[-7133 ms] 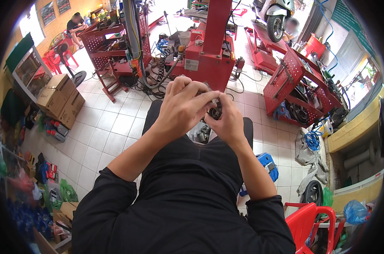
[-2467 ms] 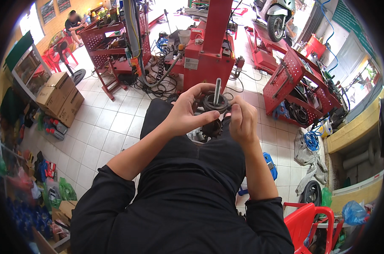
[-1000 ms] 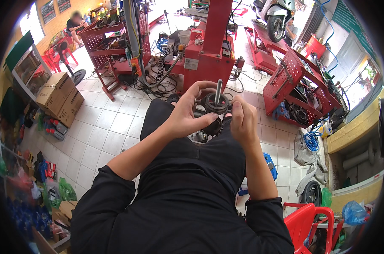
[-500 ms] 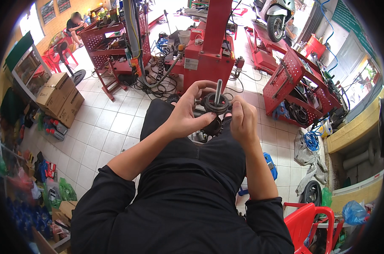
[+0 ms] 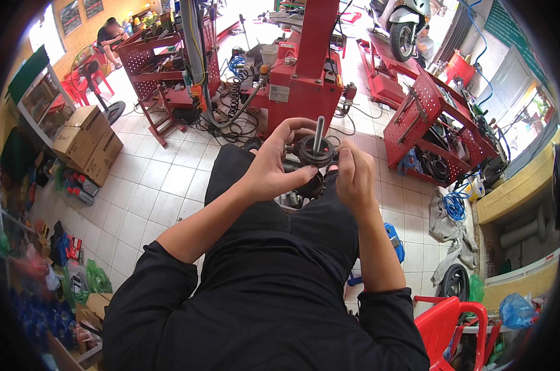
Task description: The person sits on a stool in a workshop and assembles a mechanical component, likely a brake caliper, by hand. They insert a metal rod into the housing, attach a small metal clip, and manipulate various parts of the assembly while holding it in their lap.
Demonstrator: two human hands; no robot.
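Observation:
A dark, round, ring-shaped metal part point(image 5: 305, 158) is held in front of me above my knees. Up through its middle stands a bare metal rod point(image 5: 319, 131), slightly tilted. My left hand point(image 5: 271, 166) wraps round the part from the left, thumb on the near side and fingers round the far side. On the right, my right hand point(image 5: 356, 176) is closed with its fingertips by the part's rim; whatever it pinches is hidden. Below, between my thighs, more dark and silvery metal pieces point(image 5: 292, 198) show partly under the ring.
A red machine base point(image 5: 301, 102) with a post stands ahead, cables and hoses around it. Red perforated tool carts flank it, one point(image 5: 425, 123) at right. Cardboard boxes point(image 5: 88, 145) stand left. A red plastic chair point(image 5: 456, 321) is close behind right. A person point(image 5: 110, 41) sits far left.
My hands and the round part stay in almost the same place. No hold has visibly changed.

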